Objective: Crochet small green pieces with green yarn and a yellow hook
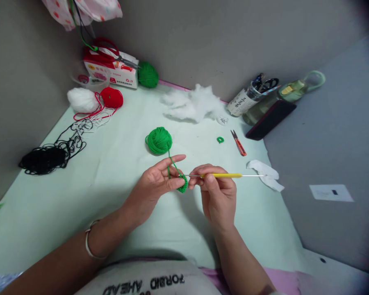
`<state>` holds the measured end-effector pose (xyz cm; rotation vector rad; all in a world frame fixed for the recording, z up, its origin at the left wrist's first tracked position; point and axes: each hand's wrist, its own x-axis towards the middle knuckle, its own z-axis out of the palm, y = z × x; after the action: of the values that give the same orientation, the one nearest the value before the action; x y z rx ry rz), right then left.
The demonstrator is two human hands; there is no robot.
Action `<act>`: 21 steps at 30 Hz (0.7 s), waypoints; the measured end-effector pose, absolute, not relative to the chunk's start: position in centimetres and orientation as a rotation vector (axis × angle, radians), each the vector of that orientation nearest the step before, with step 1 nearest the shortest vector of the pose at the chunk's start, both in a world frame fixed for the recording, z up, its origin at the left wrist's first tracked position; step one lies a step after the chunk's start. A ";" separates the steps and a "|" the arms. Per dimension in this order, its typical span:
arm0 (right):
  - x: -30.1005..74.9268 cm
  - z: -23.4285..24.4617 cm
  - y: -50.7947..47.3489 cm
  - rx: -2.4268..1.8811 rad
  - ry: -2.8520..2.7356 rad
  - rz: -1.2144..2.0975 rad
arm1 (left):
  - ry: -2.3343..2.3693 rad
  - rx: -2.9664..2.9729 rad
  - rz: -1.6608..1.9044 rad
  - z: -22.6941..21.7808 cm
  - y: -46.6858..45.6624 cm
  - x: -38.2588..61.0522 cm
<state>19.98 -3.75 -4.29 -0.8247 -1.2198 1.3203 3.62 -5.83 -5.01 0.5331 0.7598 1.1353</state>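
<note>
My left hand [155, 182] pinches a small green crochet piece [182, 187] between thumb and fingers, its index finger stretched out with green yarn running over it. That strand leads back to a green yarn ball [160, 140] lying just beyond the hand. In my right hand [217, 190] is a crochet hook [226, 175] with a yellow handle and thin metal ends, held level. Its left tip meets the top of the green piece; the exact stitch is too small to make out.
Thread snips [239, 143] and a small green crocheted ring [220, 140] lie at right, near crumpled white tissue [266, 174]. White stuffing [197, 104] sits at the back. Black yarn [44, 159], red yarn [112, 97] and white yarn [82, 100] occupy the left. A pen cup [242, 102] and phone [270, 120] stand back right.
</note>
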 end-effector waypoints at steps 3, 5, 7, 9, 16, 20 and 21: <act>20.0 -4.2 -3.8 -0.848 -1.220 1.299 | 0.805 0.553 1.181 -5.0 -6.0 3.6; 19.9 -4.2 -3.9 -0.849 -1.236 1.254 | 0.830 0.571 1.196 -5.0 -6.0 3.6; 19.8 -4.2 -4.2 -0.844 -1.289 1.144 | 0.856 0.581 1.206 -5.0 -6.1 3.6; 19.7 -4.2 -4.5 -0.837 -1.378 0.997 | 0.878 0.579 1.214 -5.0 -6.1 3.7; 19.5 -4.4 -5.0 -0.866 -1.524 0.933 | 0.844 0.540 1.184 -4.8 -6.0 3.9; 19.4 -4.5 -4.8 -0.823 -1.428 0.996 | 0.810 0.531 1.159 -5.0 -6.0 4.0; 19.3 -4.6 -4.8 -0.808 -1.392 1.030 | 0.799 0.532 1.156 -5.0 -6.0 4.0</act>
<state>19.34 -4.75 -4.59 -0.8081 -1.3924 1.0297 3.96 -5.98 -4.97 0.5319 0.7989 1.1560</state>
